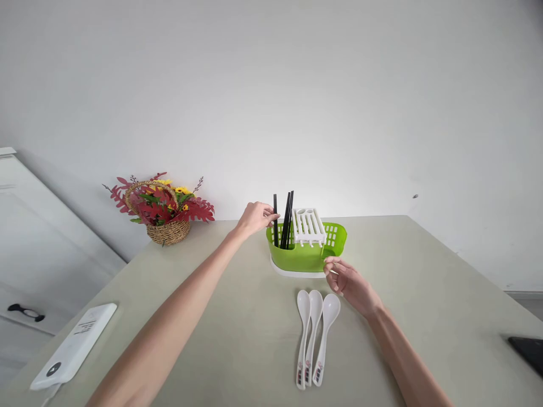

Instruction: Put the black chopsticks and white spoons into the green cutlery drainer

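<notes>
A green cutlery basket with perforated sides and a white base stands near the back of the table. Black chopsticks lean upright in its left compartment. My left hand is at the basket's left end, its thumb and fingers closed on another pair of upright chopsticks. A white slotted rack with small hooks sits across the basket's middle. My right hand hovers by the basket's front right, fingers loosely curled and apart, holding nothing. Three white spoons lie side by side in front of the basket, bowls pointing away.
At the back left stands a wicker basket of red and yellow artificial flowers. A white power strip-like device with a cable lies at the left edge. Something flat and black is at the right edge. A wall rises behind the table.
</notes>
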Motion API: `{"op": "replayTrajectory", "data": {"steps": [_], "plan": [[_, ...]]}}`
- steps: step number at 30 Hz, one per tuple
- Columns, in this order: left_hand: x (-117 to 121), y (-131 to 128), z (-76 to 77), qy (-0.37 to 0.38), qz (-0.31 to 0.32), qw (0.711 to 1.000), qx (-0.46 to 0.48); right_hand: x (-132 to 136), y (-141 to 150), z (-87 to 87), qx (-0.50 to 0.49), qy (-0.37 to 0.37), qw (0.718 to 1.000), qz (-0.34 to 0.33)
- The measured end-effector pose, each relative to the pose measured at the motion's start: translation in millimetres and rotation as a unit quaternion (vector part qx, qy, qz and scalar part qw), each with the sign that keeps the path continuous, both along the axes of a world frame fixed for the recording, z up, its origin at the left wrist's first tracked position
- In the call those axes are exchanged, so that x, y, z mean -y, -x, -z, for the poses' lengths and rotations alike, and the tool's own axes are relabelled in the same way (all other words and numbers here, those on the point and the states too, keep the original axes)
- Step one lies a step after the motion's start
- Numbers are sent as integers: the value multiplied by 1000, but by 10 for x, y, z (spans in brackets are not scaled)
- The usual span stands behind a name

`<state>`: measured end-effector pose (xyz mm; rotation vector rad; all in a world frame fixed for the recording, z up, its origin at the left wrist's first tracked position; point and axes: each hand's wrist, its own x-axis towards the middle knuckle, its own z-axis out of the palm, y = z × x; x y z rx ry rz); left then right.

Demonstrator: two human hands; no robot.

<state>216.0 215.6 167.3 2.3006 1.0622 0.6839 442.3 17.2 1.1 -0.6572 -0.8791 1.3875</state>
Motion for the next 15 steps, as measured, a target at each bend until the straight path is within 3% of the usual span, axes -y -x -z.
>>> {"op": "replayTrajectory", "data": {"steps": [5, 10, 12, 15], "plan": [[-139, -61, 109, -21, 3, 1000, -2, -8, -15, 15, 6, 1, 1000, -2], [-194, 12, 249, -110, -44, 993, 28, 3, -40, 10, 18, 8, 1000, 10], [-169, 99, 358, -114, -81, 988, 67, 2, -41, 5, 25, 12, 999, 19], [-99, 304, 639, -56, -154, 975, 148, 8, -37, -11, 43, 22, 998, 35]]}}
